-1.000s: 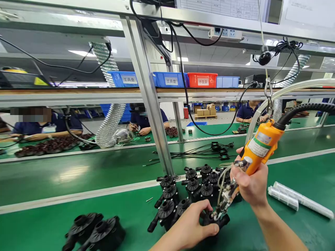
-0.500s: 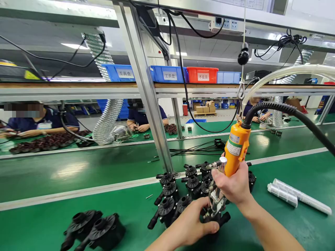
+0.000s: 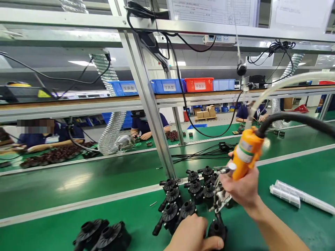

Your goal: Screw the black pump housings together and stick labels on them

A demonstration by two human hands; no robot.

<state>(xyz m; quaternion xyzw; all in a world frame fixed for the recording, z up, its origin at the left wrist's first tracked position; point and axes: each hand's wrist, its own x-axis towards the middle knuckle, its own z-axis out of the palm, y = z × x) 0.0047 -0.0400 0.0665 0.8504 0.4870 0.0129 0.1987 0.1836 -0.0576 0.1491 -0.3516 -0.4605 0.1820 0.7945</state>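
- green bench [image 3: 78,216] runs past the slanted metal post [image 3: 154,129]; its near edge is cut off.
- cluster of black pumps [image 3: 195,190] stands at the post's foot, just to its right.
- orange driver [image 3: 244,153], further right of the post, is wrapped by the right hand [image 3: 242,190]; its tip is blurred.
- left hand [image 3: 192,233], below the post's foot and cut off by the frame, clasps a black pump housing [image 3: 217,228], half hiding it.
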